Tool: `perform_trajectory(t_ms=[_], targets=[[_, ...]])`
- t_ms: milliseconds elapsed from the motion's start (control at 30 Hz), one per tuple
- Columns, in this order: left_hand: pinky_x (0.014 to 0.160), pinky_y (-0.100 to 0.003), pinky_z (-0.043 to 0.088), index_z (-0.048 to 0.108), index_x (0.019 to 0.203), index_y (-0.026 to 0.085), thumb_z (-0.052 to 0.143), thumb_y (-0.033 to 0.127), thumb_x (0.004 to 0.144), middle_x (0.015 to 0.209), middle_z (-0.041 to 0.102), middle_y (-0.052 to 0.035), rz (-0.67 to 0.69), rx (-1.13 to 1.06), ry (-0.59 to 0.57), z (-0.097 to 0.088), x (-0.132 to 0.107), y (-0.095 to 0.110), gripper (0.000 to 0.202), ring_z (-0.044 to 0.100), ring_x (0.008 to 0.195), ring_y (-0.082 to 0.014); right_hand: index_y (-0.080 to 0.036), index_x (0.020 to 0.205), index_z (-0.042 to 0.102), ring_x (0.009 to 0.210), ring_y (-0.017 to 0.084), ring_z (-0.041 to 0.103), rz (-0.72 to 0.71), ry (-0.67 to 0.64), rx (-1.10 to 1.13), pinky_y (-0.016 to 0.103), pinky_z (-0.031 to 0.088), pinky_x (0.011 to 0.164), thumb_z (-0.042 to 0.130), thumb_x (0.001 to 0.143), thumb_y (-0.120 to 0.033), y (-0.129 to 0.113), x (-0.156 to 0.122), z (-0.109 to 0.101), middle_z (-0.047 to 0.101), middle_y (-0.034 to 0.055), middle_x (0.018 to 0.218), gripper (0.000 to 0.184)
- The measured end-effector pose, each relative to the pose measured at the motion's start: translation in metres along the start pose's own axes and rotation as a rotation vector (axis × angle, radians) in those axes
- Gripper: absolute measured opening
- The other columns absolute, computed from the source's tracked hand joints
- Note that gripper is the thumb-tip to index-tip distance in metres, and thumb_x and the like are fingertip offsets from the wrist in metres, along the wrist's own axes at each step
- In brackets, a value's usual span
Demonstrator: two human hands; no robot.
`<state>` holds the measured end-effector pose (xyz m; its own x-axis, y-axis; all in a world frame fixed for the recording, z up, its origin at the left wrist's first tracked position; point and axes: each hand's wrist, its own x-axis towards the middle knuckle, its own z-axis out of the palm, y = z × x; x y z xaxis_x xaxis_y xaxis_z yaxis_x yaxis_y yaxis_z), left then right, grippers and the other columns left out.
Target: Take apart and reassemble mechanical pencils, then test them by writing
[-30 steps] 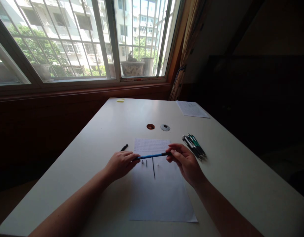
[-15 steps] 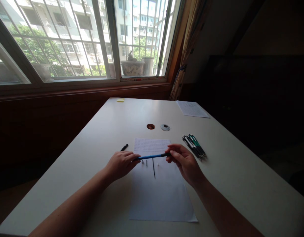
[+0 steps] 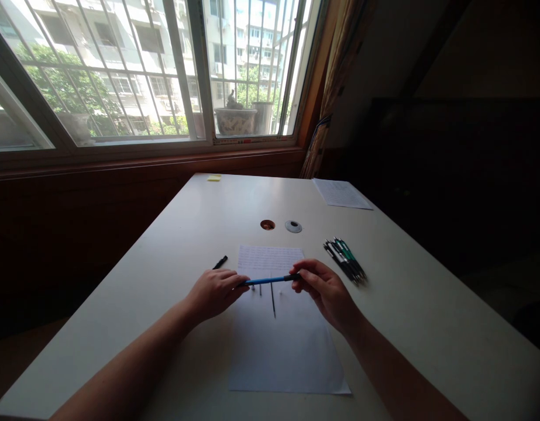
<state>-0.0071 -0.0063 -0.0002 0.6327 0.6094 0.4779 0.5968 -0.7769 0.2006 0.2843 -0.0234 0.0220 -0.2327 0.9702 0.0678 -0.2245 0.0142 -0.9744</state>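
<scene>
A blue pen (image 3: 270, 280) with dark ends is held level above a sheet of paper (image 3: 287, 356). My left hand (image 3: 215, 292) is closed on its left end, and my right hand (image 3: 324, 286) pinches the dark right end. Beneath the pen, a thin dark pen refill (image 3: 273, 304) lies on the paper. Beside it are a small metal piece (image 3: 260, 289), another small part (image 3: 253, 287) and a tiny pale part (image 3: 281, 292). Beyond my left hand lies a black piece, perhaps a pen cap (image 3: 221, 261). The fingers hide both pen tips.
Several black and green pens (image 3: 345, 260) lie together right of the paper. Farther back, a cable hole (image 3: 267, 225) opens in the white table (image 3: 164, 263) beside a round grey cover (image 3: 293, 226). Printed sheets (image 3: 343, 193) and a yellow sticky note (image 3: 214, 178) lie at the far edge.
My right hand has shifted slightly left and down along with its end of the pen. The left hand keeps nearly the same place.
</scene>
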Motion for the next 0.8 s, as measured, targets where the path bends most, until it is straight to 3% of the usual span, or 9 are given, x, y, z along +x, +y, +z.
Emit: perform_trajectory(t_ms=[600, 800], targets=[[0.061, -0.024, 0.048, 0.064, 0.112, 0.021, 0.051, 0.031, 0.099, 0.088, 0.071, -0.0037, 0.008, -0.041, -0.006, 0.0005, -0.0006, -0.0005, 0.022, 0.066, 0.072, -0.0154, -0.021, 0.101, 0.067, 0.082, 0.017, 0.067, 0.028, -0.064, 0.026, 0.033, 0.055, 0.079, 0.062, 0.092, -0.031, -0.0021, -0.0018, 0.0024, 0.067, 0.0056, 0.101, 0.015], [0.060, -0.024, 0.046, 0.063, 0.112, 0.021, 0.052, 0.031, 0.099, 0.088, 0.071, -0.0027, 0.026, -0.051, -0.018, 0.0005, -0.0006, 0.0006, 0.021, 0.065, 0.071, -0.0146, -0.021, 0.104, 0.067, 0.086, 0.019, 0.067, 0.022, -0.116, -0.069, 0.037, 0.055, 0.082, 0.061, 0.093, -0.032, 0.0010, -0.0016, 0.0036, 0.067, 0.0068, 0.104, 0.017]])
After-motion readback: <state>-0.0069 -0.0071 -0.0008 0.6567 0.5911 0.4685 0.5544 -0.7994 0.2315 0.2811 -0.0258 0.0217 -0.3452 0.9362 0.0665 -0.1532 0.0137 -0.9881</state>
